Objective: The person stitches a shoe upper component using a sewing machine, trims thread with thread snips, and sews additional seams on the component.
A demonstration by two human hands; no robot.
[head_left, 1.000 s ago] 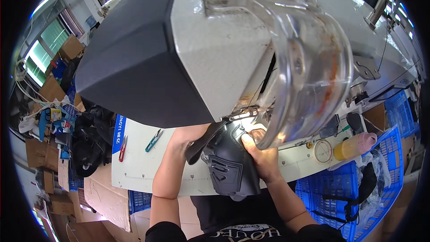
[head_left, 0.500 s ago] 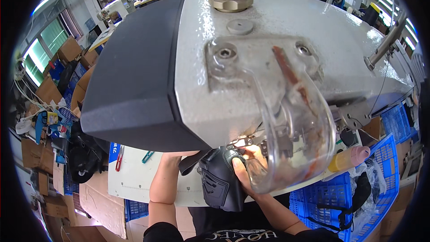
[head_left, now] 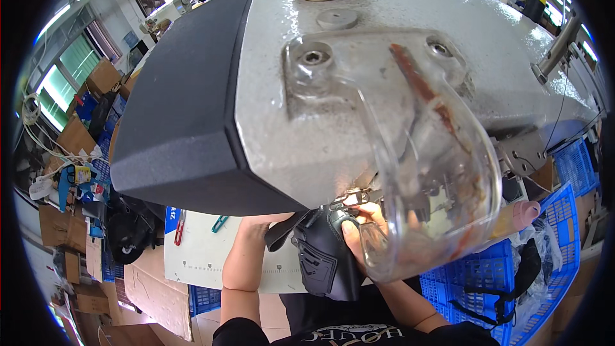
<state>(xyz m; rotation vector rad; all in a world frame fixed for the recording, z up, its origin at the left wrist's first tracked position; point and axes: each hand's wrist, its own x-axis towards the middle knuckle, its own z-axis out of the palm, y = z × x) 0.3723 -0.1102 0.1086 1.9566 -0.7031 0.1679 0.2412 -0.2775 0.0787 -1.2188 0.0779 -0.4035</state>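
A black leather-like piece [head_left: 323, 263] with a raised, slotted panel and a dark strap [head_left: 282, 234] hangs over the near edge of a white table, its upper end under a sewing machine head [head_left: 307, 109]. My right hand [head_left: 359, 234] is closed on the upper right side of this piece, thumb on top, partly seen through a scratched clear guard [head_left: 442, 218]. Lit metal parts [head_left: 352, 197] of the machine sit just beyond the fingers. My left forearm [head_left: 243, 259] reaches up on the left; the machine head and the strap hide that hand's fingers.
On the white table [head_left: 205, 259] lie a red-handled tool [head_left: 180, 227] and a small teal tool [head_left: 220, 223]. Blue crates [head_left: 467, 282] holding black straps and clear plastic stand at right, near a pink-capped bottle [head_left: 525, 214]. Cardboard boxes [head_left: 64, 224] and a black bag [head_left: 128, 230] crowd the left.
The view has shifted a little, so the table, arms and black piece appear farther right. My right hand keeps its grip on the piece.
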